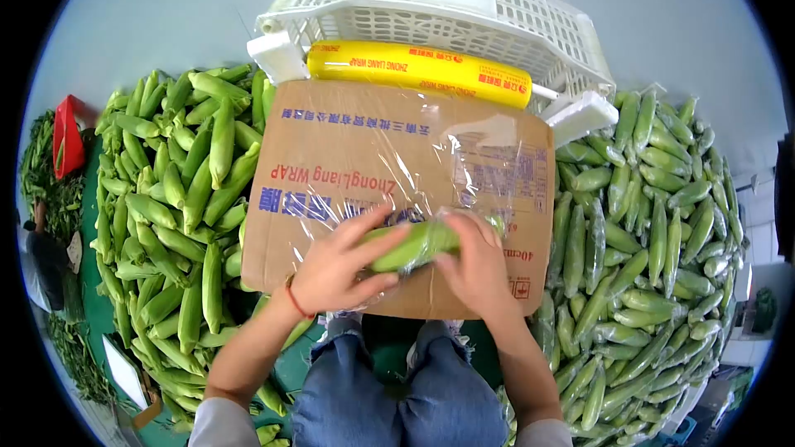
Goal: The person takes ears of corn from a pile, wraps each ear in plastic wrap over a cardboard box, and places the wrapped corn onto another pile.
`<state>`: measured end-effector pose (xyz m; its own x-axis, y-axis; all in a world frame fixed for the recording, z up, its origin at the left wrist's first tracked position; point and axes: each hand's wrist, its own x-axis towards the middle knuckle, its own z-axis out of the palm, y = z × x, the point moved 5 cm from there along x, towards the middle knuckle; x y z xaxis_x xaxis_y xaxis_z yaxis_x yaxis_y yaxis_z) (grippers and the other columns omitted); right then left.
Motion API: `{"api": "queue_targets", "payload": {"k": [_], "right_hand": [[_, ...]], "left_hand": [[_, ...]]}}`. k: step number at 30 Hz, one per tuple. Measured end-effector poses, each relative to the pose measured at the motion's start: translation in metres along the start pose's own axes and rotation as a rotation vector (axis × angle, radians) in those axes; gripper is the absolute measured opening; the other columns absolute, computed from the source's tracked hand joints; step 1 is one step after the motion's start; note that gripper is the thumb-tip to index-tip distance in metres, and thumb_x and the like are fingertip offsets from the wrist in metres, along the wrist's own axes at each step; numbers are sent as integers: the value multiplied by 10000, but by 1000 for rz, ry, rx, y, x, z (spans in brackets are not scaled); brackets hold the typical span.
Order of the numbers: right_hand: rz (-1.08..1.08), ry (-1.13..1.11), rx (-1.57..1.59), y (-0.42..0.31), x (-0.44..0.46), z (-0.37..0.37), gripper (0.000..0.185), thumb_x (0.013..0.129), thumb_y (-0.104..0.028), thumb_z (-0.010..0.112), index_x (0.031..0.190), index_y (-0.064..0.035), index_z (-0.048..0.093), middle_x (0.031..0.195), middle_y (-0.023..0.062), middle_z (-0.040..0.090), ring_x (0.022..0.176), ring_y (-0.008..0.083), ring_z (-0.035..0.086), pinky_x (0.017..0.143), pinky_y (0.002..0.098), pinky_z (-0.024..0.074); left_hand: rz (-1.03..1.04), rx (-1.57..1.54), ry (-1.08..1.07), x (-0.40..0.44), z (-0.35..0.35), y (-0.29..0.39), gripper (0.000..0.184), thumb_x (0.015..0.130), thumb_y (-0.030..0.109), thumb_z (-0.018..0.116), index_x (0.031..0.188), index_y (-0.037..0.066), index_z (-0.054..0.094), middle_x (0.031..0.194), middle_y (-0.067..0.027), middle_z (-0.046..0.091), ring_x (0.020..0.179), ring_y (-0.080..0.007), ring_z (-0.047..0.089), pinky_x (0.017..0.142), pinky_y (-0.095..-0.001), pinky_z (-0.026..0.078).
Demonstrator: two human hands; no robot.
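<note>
A green ear of corn in its husk [414,248] lies crosswise over the near part of a cardboard box [331,141], partly covered by clear plastic wrap [397,170]. My left hand [339,265], with a red string at the wrist, grips its left end, fingers above and thumb below. Around the right end my right hand [476,265] is closed, covering part of it. The wrap stretches over the box top from a yellow roll of cling film [418,69], which rests between two white foam blocks [280,56] at the far edge.
Unwrapped corn ears [195,149] are heaped at the left. A heap of plastic-wrapped ears [662,257] fills the right. Behind the roll stands a white slatted plastic crate [439,0]. A red object [70,136] and loose greenery [50,199] are at far left.
</note>
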<state>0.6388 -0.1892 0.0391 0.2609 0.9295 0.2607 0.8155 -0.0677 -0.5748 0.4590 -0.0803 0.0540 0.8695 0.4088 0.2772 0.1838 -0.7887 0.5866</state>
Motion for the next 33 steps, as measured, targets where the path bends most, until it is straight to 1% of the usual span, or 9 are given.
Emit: {"api": "queue_targets", "payload": {"k": [2, 5, 7, 11, 13, 17, 22, 26, 33], "right_hand": [[-78, 5, -157, 7, 15, 12, 425, 850, -385, 645, 1111, -53, 598, 1149, 109, 614, 1036, 305, 562, 920, 425, 408], [-143, 61, -223, 10, 23, 20, 351, 837, -368, 651, 1024, -71, 640, 1057, 86, 600, 953, 286, 561, 799, 417, 419], [-170, 103, -206, 7, 28, 19, 277, 838, -309, 647, 985, -75, 652, 991, 86, 599, 946, 295, 561, 801, 430, 421], [-217, 168, -208, 7, 36, 21, 281, 848, -370, 641, 875, -92, 667, 884, 46, 580, 851, 258, 576, 737, 400, 450], [-229, 186, -162, 12, 36, 22, 280, 875, -363, 620, 838, -89, 662, 832, 58, 583, 759, 280, 600, 663, 416, 476], [69, -220, -184, 10, 22, 20, 312, 927, -388, 581, 902, -80, 625, 761, 109, 626, 590, 358, 620, 534, 464, 496], [237, -555, -96, -16, 0, 3, 382, 908, -430, 605, 1084, -91, 596, 1018, 157, 678, 829, 351, 687, 701, 475, 546], [-414, -169, -299, -28, 23, 5, 634, 760, -456, 720, 1260, -100, 562, 1353, 125, 484, 1246, 291, 457, 1062, 554, 327], [-441, -205, -314, -2, 93, 35, 571, 680, -440, 782, 1068, -63, 597, 908, 92, 620, 833, 259, 637, 712, 385, 522]], "left_hand": [[-277, -157, 228, -41, 1, -4, 949, 737, 440, 806, 1468, 42, 349, 1491, -210, 363, 1364, -465, 343, 1038, -444, 440], [-294, 78, 66, -114, 21, -24, 443, 791, 203, 787, 1146, 7, 606, 1269, -235, 566, 1239, -327, 531, 957, -384, 496], [-651, -302, 436, -104, -18, -63, 103, 849, 26, 678, 919, -22, 620, 1146, -151, 623, 967, -203, 655, 750, -294, 544], [-178, -116, 360, 60, -54, -53, 45, 852, -25, 595, 887, -6, 616, 761, -96, 626, 669, -239, 649, 588, -353, 503], [-215, 221, -284, 101, 5, -58, 121, 889, 125, 597, 879, 7, 619, 778, -145, 625, 678, -315, 658, 599, -398, 521], [-297, 230, -552, 32, 37, 12, 522, 858, 412, 613, 1233, 51, 572, 1129, -249, 632, 930, -384, 664, 791, -486, 538], [-119, 361, -224, 2, 27, 28, 772, 886, 469, 578, 1434, -32, 365, 1505, -222, 342, 1395, -337, 347, 1127, -536, 273], [-137, 590, 1, 103, 1, -64, 857, 804, 363, 705, 1447, -55, 321, 1507, -234, 328, 1403, -351, 328, 1149, -450, 280], [-149, 418, -617, 161, 35, -103, 848, 779, 244, 723, 1413, -128, 299, 1517, -318, 230, 1402, -394, 297, 1144, -367, 312]]}}
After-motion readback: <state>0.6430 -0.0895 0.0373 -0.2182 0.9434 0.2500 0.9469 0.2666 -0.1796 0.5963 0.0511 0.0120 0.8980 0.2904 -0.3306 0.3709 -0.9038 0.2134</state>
